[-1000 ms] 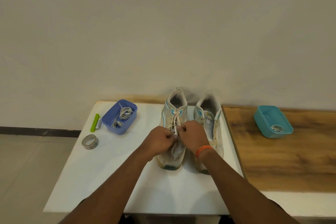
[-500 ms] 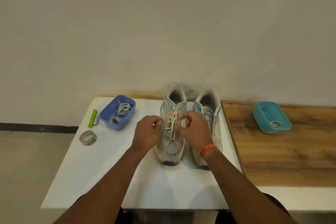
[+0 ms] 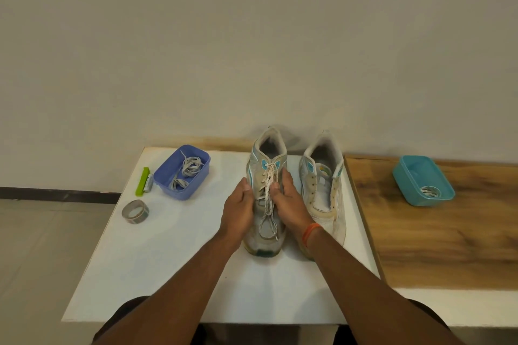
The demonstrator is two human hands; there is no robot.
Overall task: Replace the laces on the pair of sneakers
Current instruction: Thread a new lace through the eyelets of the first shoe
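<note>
From the head view, we see the pair of sneakers standing side by side, toes toward us, at the back of the white tabletop [image 3: 173,255]. Our left hand [image 3: 238,211] and right hand [image 3: 288,204] press flat against either flank of the laced grey-and-teal mesh sneaker [image 3: 265,245], fingers mostly straight rather than curled round anything, which we judge steadies it so the shoe sits square. Its speckled white lace [image 3: 267,199] is tied near the tongue, loops trailing down toward the toe.

Just beside it, the unlaced grey-and-teal sneaker [image 3: 322,190] shows bare eyelets, so we judge half the job remains. The blue plastic tub holding coiled laces [image 3: 182,172] sits within the left hand's reach, with a green clip-like tool [image 3: 144,185] and a grey tape roll [image 3: 135,211] nearby. Well apart on the wooden bench [image 3: 437,238], the teal plastic tub [image 3: 423,185] holds another coil, which we take for discards.
</note>
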